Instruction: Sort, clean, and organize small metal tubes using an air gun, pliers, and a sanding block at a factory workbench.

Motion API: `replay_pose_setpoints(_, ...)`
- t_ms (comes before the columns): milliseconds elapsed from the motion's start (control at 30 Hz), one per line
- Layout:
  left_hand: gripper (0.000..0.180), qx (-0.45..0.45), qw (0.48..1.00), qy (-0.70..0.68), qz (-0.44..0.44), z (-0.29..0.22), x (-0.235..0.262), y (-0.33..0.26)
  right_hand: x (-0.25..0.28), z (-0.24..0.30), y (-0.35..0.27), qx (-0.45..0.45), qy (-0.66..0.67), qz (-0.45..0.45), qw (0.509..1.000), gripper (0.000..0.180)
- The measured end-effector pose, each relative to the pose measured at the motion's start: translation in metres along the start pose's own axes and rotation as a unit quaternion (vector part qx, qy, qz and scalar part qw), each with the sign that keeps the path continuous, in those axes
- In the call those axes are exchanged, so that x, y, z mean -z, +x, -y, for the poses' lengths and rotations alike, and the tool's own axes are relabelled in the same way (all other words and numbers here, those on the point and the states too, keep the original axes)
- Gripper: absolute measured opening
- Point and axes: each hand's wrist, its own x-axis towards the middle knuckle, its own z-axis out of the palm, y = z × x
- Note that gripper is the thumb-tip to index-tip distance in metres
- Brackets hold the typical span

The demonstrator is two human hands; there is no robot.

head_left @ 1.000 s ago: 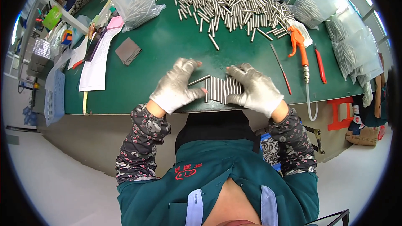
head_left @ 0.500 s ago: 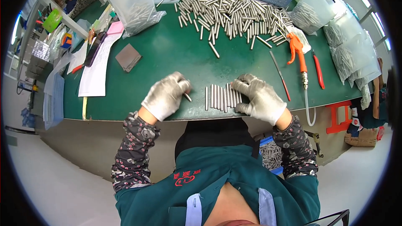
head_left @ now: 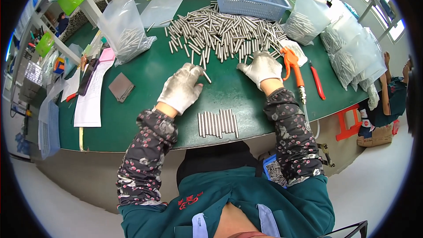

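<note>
My left hand (head_left: 181,87), in a whitish glove, hovers low at the near edge of a heap of steel pins (head_left: 224,31). Its thumb is apart from the fingers, and a loose pin (head_left: 206,77) lies by the fingertips. My right hand (head_left: 263,68), gloved alike, reaches to the heap's front right side. Thumb and fingers are spread there, with the fingertips partly hidden. Between my forearms, near the table's front edge, a row of pins (head_left: 218,123) lies side by side, its ends uneven. Neither hand touches this row.
A blue basket (head_left: 251,2) stands behind the heap. Bags of pins (head_left: 125,33) sit left and right. An orange air gun (head_left: 291,61) and red-handled pliers (head_left: 317,83) lie right; a grey square block (head_left: 121,87) and papers (head_left: 90,101) lie left. Another person (head_left: 394,92) is at far right.
Both hands have moved from the row forward to the heap. The pin in my left hand is no longer seen there. My right hand has left the row, and the whole view has shifted.
</note>
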Motion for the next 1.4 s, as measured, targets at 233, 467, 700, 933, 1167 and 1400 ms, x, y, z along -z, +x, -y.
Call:
replay_pose_setpoints(233, 0.020, -0.040, 0.995, 0.081, 0.047, 0.014, -0.014, 0.018, -0.011, 0.004, -0.004, 0.057, -0.005, 0.022, 0.998, 0.021)
replay_pose_setpoints(467, 0.013, 0.076, 0.986, 0.098, 0.109, 0.007, 0.008, -0.013, 0.003, 0.000, -0.050, 0.094, -0.005, 0.103, 0.990, 0.022)
replay_pose_setpoints(700, 0.015, 0.230, 0.960, 0.069, 0.142, -0.011, 0.022, -0.052, -0.004, -0.012, -0.059, 0.105, 0.061, -0.008, 0.993, 0.021)
replay_pose_setpoints(933, 0.033, 0.158, 0.985, 0.041, 0.061, -0.014, 0.011, -0.067, -0.010, 0.007, -0.061, 0.168, 0.053, 0.007, 0.984, 0.028)
replay_pose_setpoints(1167, 0.032, 0.162, 0.985, -0.028, 0.056, -0.030, 0.006, -0.083, -0.003, -0.005, -0.085, 0.194, 0.122, 0.073, 0.971, 0.022)
replay_pose_setpoints(1400, 0.074, -0.016, 0.999, 0.026, 0.014, -0.043, 0.007, -0.077, 0.007, -0.013, -0.113, 0.284, 0.126, 0.100, 0.945, 0.071)
